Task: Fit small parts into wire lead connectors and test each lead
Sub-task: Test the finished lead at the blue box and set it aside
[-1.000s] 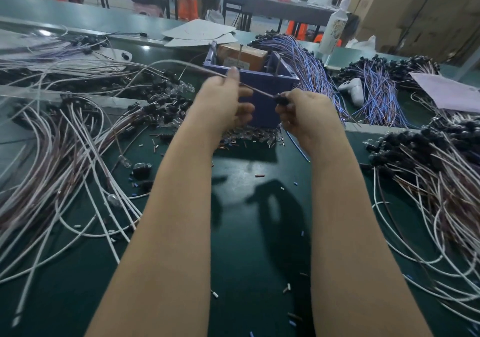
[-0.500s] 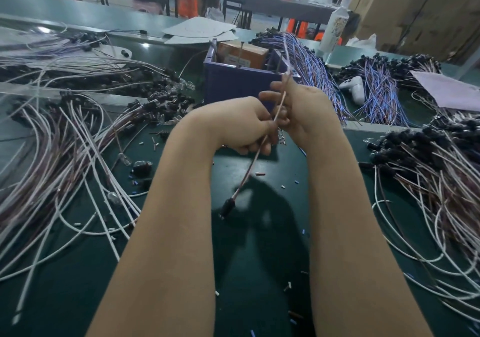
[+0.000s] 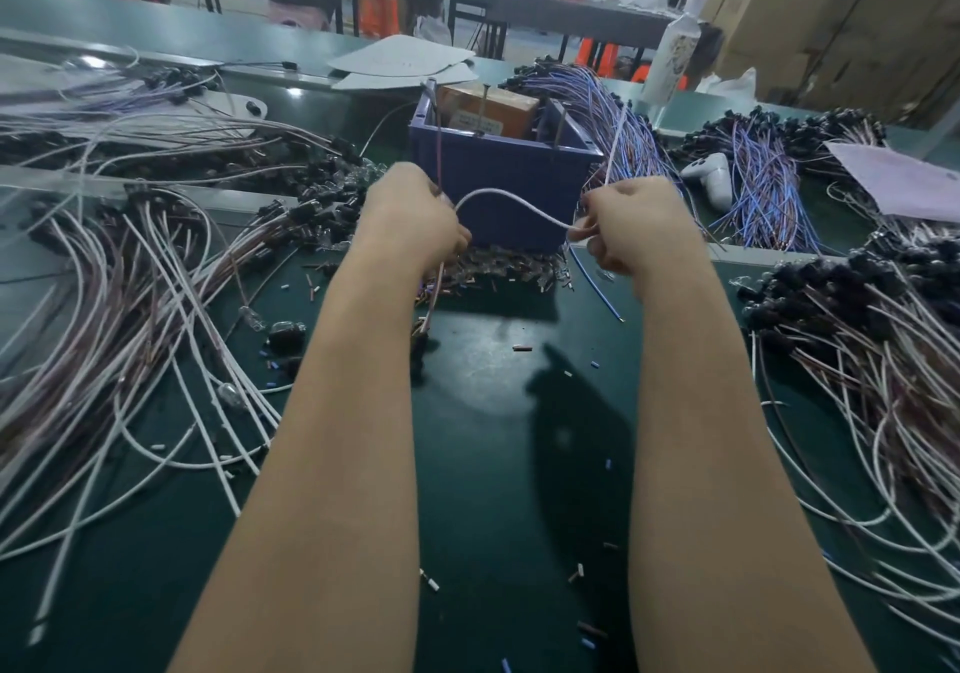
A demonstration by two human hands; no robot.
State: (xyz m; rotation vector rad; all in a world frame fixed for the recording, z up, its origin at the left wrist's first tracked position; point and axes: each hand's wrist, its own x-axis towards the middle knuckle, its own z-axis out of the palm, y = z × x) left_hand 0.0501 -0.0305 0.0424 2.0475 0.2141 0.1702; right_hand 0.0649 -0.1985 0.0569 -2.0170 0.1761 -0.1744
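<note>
My left hand (image 3: 410, 215) and my right hand (image 3: 631, 223) are raised in front of a blue bin (image 3: 498, 173), each gripping one end of the same wire lead. Its white wire (image 3: 511, 200) arches between the two fists. A brown strand (image 3: 435, 290) of the lead hangs down from my left hand toward the green table (image 3: 478, 412), and its lower end with the connector is hidden behind my forearm. A white end rises up from my right hand past the bin's corner. A heap of small clear and brown parts (image 3: 509, 264) lies at the foot of the bin.
Bundles of white and brown leads with black connectors spread on the left (image 3: 130, 277) and right (image 3: 872, 340). Blue and purple leads (image 3: 758, 189) lie behind, beside a white handheld tool (image 3: 714, 179). A brown box (image 3: 488, 108) sits in the bin. Loose small parts dot the table.
My hands have moved apart and up. The lead that hung nearly straight down between them is now stretched as an arch from fist to fist.
</note>
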